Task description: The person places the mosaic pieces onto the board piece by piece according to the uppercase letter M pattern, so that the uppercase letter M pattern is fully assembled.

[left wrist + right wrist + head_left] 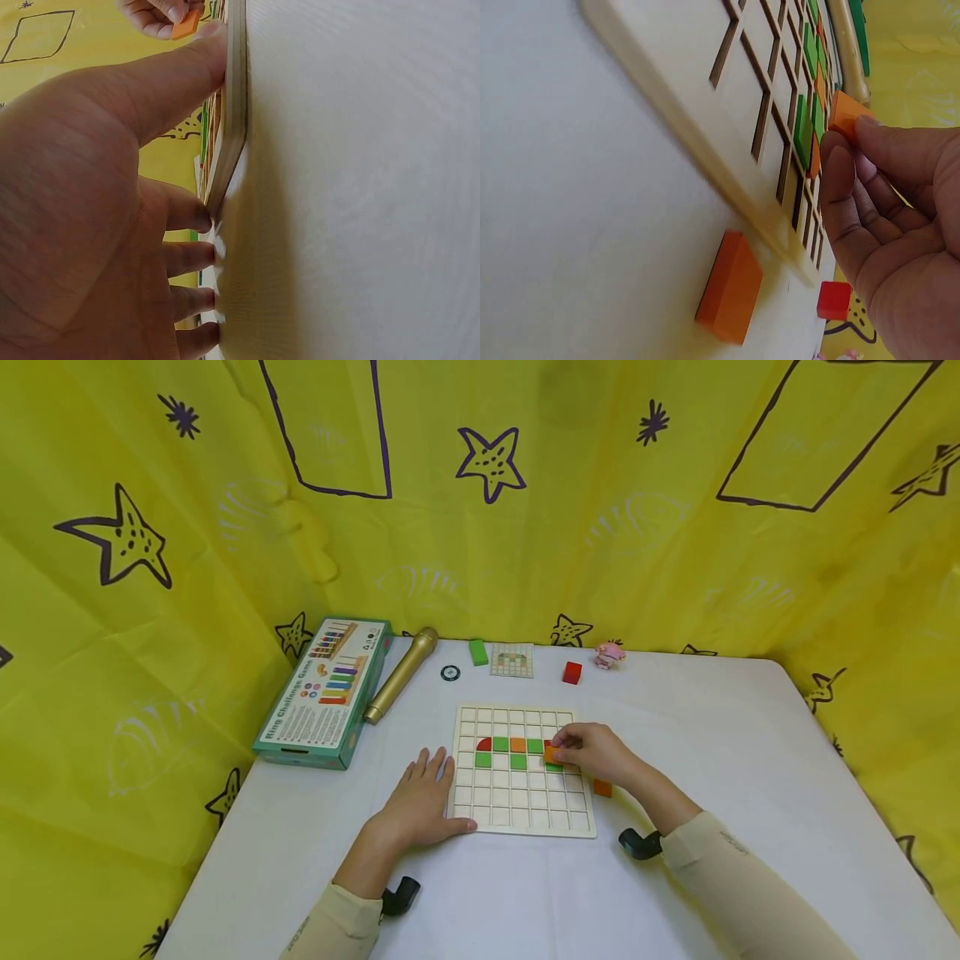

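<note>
Looks like a kids' play corner or a makeshift toy-testing booth more than any regular room. A bright yellow curtain (525, 527) printed with purple stars and shapes wraps around all three sides of a white surface (750, 760). On it sit a wooden grid board (517, 806) with coloured blocks, a boxed ring-stacking game (326, 693), a gold toy microphone (401, 674), a small pattern card (512, 660) and a tiny pink figure (609, 654). All toys, nothing household or office-like.

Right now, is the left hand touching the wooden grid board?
Touching. The left wrist view shows the left hand with its thumb pressed against the edge of the wooden grid board, and the head view shows the hand flat beside the board's left edge.
</note>
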{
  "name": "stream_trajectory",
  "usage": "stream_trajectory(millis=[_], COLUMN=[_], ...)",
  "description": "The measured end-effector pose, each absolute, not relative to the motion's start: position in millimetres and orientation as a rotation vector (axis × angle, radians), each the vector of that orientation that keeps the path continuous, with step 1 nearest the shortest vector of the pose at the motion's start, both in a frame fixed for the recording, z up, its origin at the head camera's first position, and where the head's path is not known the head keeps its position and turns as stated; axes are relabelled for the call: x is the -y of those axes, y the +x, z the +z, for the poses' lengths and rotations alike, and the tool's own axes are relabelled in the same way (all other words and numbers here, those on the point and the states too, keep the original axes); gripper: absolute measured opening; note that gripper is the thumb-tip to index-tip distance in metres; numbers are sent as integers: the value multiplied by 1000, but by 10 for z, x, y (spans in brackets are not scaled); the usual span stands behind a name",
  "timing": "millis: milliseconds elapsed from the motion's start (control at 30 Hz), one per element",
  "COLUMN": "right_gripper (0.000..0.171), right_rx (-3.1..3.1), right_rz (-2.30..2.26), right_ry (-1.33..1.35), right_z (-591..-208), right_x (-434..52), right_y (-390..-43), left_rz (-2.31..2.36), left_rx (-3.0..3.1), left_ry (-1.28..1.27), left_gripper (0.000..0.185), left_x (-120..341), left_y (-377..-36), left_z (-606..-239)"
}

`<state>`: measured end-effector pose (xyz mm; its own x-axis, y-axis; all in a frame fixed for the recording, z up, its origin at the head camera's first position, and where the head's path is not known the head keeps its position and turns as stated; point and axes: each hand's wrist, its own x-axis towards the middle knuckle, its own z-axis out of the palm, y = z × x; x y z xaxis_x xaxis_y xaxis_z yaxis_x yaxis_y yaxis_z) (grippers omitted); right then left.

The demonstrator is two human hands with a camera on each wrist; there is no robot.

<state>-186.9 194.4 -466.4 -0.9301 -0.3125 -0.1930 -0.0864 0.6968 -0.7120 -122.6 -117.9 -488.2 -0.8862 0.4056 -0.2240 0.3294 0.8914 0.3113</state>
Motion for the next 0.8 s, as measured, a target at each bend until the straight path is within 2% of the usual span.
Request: stream_trajectory(millis=[800], right_gripper=[6], right_rx=[-2531], right_rz=[-1101], right_ry=[-464], right_z=[-4668], right_x=[-1433], right_y=[-1905], left_rz=[391], left_rx=[-2761], left_ry=[547], left_gripper=[107], left_x=[1187], left_y=[-1214], left_z=[-4866])
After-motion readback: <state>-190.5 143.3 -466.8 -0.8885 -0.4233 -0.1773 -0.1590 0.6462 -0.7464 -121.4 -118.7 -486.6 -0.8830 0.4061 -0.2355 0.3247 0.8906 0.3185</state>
